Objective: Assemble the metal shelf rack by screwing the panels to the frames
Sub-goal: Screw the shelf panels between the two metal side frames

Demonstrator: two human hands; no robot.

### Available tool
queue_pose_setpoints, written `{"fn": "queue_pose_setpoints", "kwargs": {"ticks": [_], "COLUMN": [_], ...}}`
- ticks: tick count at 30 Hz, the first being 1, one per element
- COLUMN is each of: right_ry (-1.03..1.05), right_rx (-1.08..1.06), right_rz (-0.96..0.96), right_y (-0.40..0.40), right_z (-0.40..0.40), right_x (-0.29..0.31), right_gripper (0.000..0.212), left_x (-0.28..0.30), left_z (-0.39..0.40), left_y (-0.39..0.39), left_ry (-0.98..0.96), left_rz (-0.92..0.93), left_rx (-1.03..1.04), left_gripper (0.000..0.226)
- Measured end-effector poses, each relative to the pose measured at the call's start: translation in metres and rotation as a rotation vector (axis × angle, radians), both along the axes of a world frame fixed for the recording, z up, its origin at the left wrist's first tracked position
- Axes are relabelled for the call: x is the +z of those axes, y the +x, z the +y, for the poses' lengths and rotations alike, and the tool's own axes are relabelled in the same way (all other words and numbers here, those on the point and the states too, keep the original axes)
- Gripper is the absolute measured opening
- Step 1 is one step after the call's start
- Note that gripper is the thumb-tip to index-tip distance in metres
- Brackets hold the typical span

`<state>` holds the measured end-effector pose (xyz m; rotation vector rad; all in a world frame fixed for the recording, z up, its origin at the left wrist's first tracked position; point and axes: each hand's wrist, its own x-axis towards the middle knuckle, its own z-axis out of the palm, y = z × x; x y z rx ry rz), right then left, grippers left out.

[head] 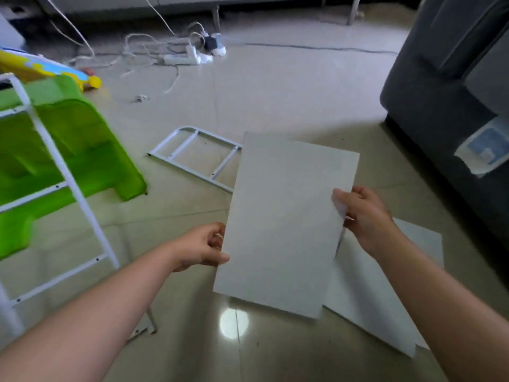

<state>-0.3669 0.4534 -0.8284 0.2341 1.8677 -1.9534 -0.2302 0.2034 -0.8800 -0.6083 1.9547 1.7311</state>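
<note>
Lifted clear of the floor (275,86) at frame centre, the panel (286,224) is pinched along its long edges by the left hand (202,248) and right hand (363,216), probably for carrying towards the standing frame (55,161) at left; another frame (192,154) lies behind it.

I think I am looking into a home living room: a gray sofa (446,86) on the right, a green plastic toy slide (71,150) on the left, and a power strip (179,59) with tangled cords far off on the tile floor (275,89).
</note>
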Motion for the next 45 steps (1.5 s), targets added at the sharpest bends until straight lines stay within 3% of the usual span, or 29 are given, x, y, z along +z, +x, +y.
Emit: {"fn": "queue_pose_setpoints", "kwargs": {"ticks": [3, 5, 7, 10, 14, 18, 20, 22, 25, 36, 40, 42, 45], "right_ry": [-0.078, -0.073, -0.006, 0.245, 0.771, 0.893, 0.918, 0.936, 0.987, 1.135, 1.144, 1.139, 1.127], "right_rx": [0.164, 0.292, 0.415, 0.673, 1.223, 1.458, 1.507, 1.521, 1.526, 1.603, 1.603, 1.616, 1.62], "right_rz": [0.068, 0.092, 0.121, 0.225, 0.532, 0.69, 0.767, 0.801, 0.858, 0.86, 0.827, 0.832, 0.803], "right_y": [0.022, 0.038, 0.052, 0.073, 0.099, 0.126, 0.135, 0.139, 0.143, 0.152, 0.153, 0.153, 0.154], "right_z": [-0.037, -0.056, -0.07, -0.093, -0.125, -0.148, -0.154, -0.156, -0.159, -0.146, -0.141, -0.141, -0.139], "right_x": [0.019, 0.027, 0.032, 0.041, 0.055, 0.057, 0.054, 0.054, 0.057, 0.055, 0.056, 0.056, 0.058], "right_gripper": [0.02, 0.032, 0.027, 0.017, 0.013, 0.019, 0.02, 0.024, 0.034, 0.022, 0.012, 0.02, 0.033], "left_x": [0.005, 0.002, -0.007, -0.008, -0.013, -0.028, -0.029, -0.037, -0.056, -0.093, -0.094, -0.092, -0.087], "left_z": [-0.035, -0.055, -0.07, -0.076, -0.073, -0.075, -0.081, -0.089, -0.095, -0.088, -0.086, -0.089, -0.098], "left_y": [0.043, 0.074, 0.106, 0.144, 0.167, 0.179, 0.188, 0.198, 0.219, 0.276, 0.288, 0.292, 0.302], "left_ry": [-0.084, -0.14, -0.176, -0.21, -0.415, -0.554, -0.693, -0.823, -0.948, -1.178, -1.271, -1.347, -1.395], "left_rz": [-0.03, -0.046, -0.069, -0.143, -0.289, -0.371, -0.35, -0.344, -0.379, -0.42, -0.266, -0.039, 0.039], "left_rx": [-0.001, 0.013, 0.018, -0.026, -0.186, -0.262, -0.321, -0.364, -0.357, -0.424, -0.404, -0.354, -0.32], "left_gripper": [0.07, 0.071, 0.068, 0.059, 0.018, 0.023, 0.011, 0.035, 0.039, 0.035, 0.029, 0.022, 0.029]}}
